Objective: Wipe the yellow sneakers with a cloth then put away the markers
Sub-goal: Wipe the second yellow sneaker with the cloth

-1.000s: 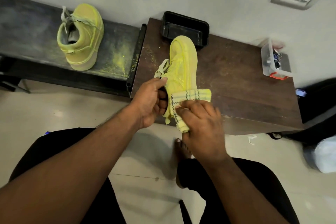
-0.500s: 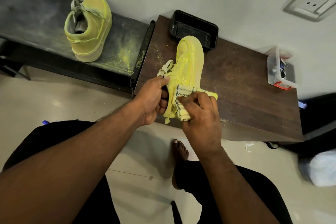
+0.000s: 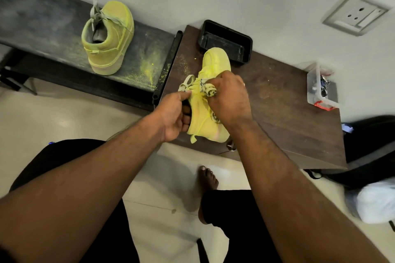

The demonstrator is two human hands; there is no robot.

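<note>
A bright yellow sneaker (image 3: 215, 62) stands on the brown wooden table (image 3: 277, 100), toe toward the wall. My left hand (image 3: 174, 116) grips its heel collar from the left, fingers curled inside the opening. My right hand (image 3: 229, 96) holds a bunched yellow checked cloth (image 3: 208, 89) and presses it on the sneaker's laces and tongue. A second, duller yellow sneaker (image 3: 108, 37) sits on the dark bench (image 3: 42, 28) to the left. No markers can be made out.
An empty black tray (image 3: 225, 41) sits against the wall behind the held sneaker. A clear plastic box (image 3: 319, 88) with small items stands at the table's right end. Yellow dust lies on the bench. A wall socket (image 3: 355, 15), a dark bag (image 3: 372, 147) and my bare foot (image 3: 208, 178) are nearby.
My right hand moved with the cloth from the sneaker's heel side up toward the laces and tongue, bunching the cloth. My left hand kept its hold on the heel.
</note>
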